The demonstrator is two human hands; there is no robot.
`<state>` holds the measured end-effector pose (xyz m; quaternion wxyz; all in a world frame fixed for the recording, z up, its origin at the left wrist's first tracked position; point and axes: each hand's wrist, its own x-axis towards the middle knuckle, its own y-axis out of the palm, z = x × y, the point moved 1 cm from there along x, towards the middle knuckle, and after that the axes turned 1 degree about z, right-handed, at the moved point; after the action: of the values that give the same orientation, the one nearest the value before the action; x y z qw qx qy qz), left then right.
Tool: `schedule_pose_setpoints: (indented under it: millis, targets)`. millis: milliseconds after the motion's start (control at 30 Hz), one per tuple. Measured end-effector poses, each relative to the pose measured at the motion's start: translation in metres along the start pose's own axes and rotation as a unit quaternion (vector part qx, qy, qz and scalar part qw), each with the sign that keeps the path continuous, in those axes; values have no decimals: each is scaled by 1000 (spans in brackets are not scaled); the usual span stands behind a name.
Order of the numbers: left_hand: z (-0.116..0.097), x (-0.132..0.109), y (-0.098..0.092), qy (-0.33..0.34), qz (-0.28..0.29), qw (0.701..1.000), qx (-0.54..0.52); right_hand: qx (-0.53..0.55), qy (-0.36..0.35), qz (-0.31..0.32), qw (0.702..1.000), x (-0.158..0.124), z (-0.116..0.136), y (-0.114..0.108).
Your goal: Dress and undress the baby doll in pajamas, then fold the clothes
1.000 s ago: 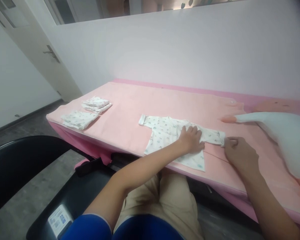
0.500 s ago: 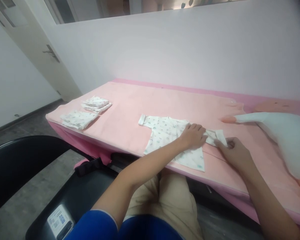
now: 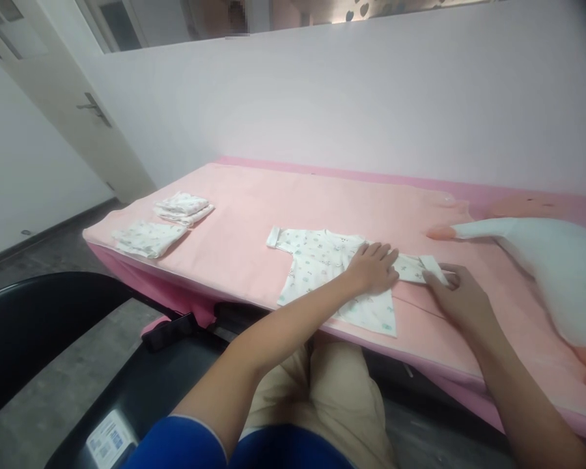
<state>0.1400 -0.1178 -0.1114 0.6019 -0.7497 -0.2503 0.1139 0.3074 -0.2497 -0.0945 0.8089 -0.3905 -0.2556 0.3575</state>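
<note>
A small white baby shirt (image 3: pixel 317 260) with a printed pattern lies spread on the pink-covered table (image 3: pixel 244 241). My left hand (image 3: pixel 374 267) rests flat on the shirt near its right shoulder, fingers stretched out over the cloth. At the end of the right sleeve, my right hand (image 3: pixel 454 286) pinches the folded white cuff between thumb and fingers. That sleeve extends straight to the right between my two hands. The other sleeve lies out to the left, its cuff turned back.
Two folded piles of patterned baby clothes (image 3: pixel 180 203) (image 3: pixel 146 238) lie at the table's left end. On the right is a white stuffed toy (image 3: pixel 542 260) with orange ends. A black chair (image 3: pixel 176 371) stands at the front left, bearing a phone-like dark object and a labelled white packet (image 3: pixel 111 440).
The right sleeve has been drawn out flatter and straighter, with my right hand still at the cuff. My left hand stays on the shirt. The view has shifted slightly.
</note>
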Motion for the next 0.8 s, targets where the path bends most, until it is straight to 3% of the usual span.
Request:
schedule_pose_setpoints:
  millis: [100,267,400,500,600,733,800]
  targets:
    - [-2,0,-1,-6,16,1000,1,19,55,24,998,2,2,1]
    - [-4,0,-4,-15,24,1000,-11,56,46,32,997,2,19,-12]
    - [1,4,-9,-15,11,998,-56,118,9,23,993,1,46,-23]
    - [8,7,-20,-42,-14,985,-168,176,-9,3,984,0,77,-27]
    - [16,5,-38,-95,-48,940,-323,205,-30,-6,978,4,108,-23]
    - [33,-9,-69,-153,-49,820,-549,226,-127,13,966,12,139,1]
    - [44,-20,-83,-170,-29,777,-605,221,-171,29,960,12,149,18]
